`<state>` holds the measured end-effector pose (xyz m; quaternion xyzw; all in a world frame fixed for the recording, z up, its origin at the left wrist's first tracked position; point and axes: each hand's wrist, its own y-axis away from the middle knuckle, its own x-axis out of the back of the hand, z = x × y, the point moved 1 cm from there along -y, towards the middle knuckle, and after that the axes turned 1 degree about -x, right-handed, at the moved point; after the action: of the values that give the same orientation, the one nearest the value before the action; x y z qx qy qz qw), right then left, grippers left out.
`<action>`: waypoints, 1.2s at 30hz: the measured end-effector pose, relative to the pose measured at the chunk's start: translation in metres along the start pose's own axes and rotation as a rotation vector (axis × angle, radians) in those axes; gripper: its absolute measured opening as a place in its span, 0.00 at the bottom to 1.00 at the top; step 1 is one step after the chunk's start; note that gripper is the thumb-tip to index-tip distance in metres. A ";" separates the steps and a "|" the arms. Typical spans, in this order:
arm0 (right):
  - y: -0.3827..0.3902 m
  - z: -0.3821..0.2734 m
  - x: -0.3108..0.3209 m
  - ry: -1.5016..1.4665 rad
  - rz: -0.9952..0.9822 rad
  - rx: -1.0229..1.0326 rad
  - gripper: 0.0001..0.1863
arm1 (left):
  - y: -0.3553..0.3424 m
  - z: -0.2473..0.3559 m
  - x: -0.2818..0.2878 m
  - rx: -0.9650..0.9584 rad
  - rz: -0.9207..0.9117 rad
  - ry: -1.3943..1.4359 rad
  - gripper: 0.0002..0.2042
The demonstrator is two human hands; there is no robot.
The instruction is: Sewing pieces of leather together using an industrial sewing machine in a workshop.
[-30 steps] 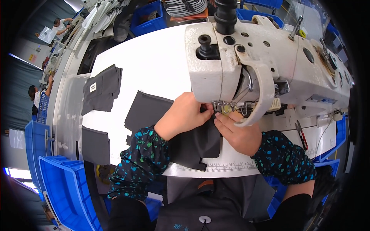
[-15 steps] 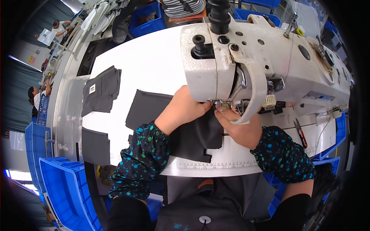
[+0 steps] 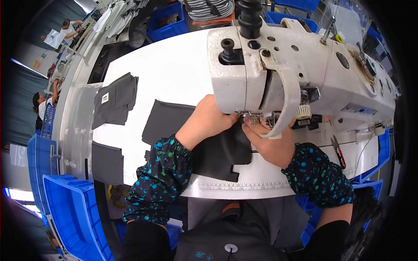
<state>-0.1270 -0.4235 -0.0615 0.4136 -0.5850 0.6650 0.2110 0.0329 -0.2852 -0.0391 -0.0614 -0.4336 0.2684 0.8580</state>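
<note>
My left hand (image 3: 203, 124) has its fingertips closed on a dark grey fabric piece (image 3: 163, 122) under the head of a white sewing machine (image 3: 233, 91), just left of the presser foot (image 3: 250, 117). My right hand (image 3: 270, 143), fingers together, grips and presses the same fabric right beside the foot. The machine head partly hides both hands' fingertips. The fabric spreads over the white tabletop (image 3: 161, 65) toward the front ruler edge.
Two stacks of dark fabric, one with a label (image 3: 117, 98), one lower (image 3: 106, 163), lie at left. Red-and-black snips (image 3: 339, 154) are at right. Blue bins (image 3: 74, 217) surround the table. Two other people (image 3: 69, 30), (image 3: 45, 104) work at the far left.
Both my hands and the fabric under them have shifted a little away from me, deeper under the machine head; the fabric's notched lower edge has moved up and slightly right.
</note>
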 end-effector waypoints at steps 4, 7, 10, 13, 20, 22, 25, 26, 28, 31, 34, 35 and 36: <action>-0.001 -0.003 0.005 0.035 -0.047 0.044 0.13 | 0.000 0.000 0.002 0.031 -0.030 -0.037 0.09; -0.003 -0.002 0.010 0.017 -0.044 0.072 0.13 | 0.001 0.001 0.001 0.027 -0.019 -0.017 0.09; 0.003 -0.003 0.005 0.037 -0.024 0.071 0.11 | 0.002 0.001 0.004 0.084 -0.086 -0.058 0.09; 0.001 -0.006 0.013 -0.021 -0.044 0.205 0.09 | 0.010 -0.003 0.013 0.083 -0.086 0.041 0.14; 0.007 -0.016 0.014 -0.115 0.018 0.330 0.11 | 0.016 -0.008 0.026 0.352 -0.183 0.179 0.21; 0.008 -0.017 0.011 -0.111 0.024 0.331 0.11 | 0.015 -0.007 0.027 0.324 -0.204 0.127 0.21; 0.009 -0.018 0.012 -0.107 -0.008 0.331 0.13 | 0.014 -0.006 0.027 0.330 -0.187 0.101 0.21; 0.009 -0.019 0.012 -0.110 -0.043 0.326 0.13 | 0.014 -0.006 0.027 0.327 -0.173 0.094 0.21; 0.009 -0.019 0.013 -0.115 -0.055 0.325 0.13 | 0.015 -0.006 0.026 0.326 -0.164 0.101 0.22; 0.008 -0.020 0.015 -0.102 -0.064 0.331 0.12 | 0.015 -0.006 0.025 0.270 -0.136 0.079 0.21; 0.008 -0.021 0.011 -0.073 -0.016 0.346 0.13 | 0.015 -0.002 0.027 0.216 -0.133 0.041 0.21; 0.008 -0.021 0.010 -0.061 0.032 0.355 0.14 | 0.015 0.000 0.027 0.202 -0.131 0.030 0.20; 0.008 -0.021 0.010 -0.061 0.031 0.354 0.14 | 0.015 0.001 0.027 0.188 -0.130 0.018 0.20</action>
<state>-0.1452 -0.4076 -0.0577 0.4549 -0.4713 0.7480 0.1067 0.0396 -0.2589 -0.0242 0.0452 -0.4018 0.2513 0.8794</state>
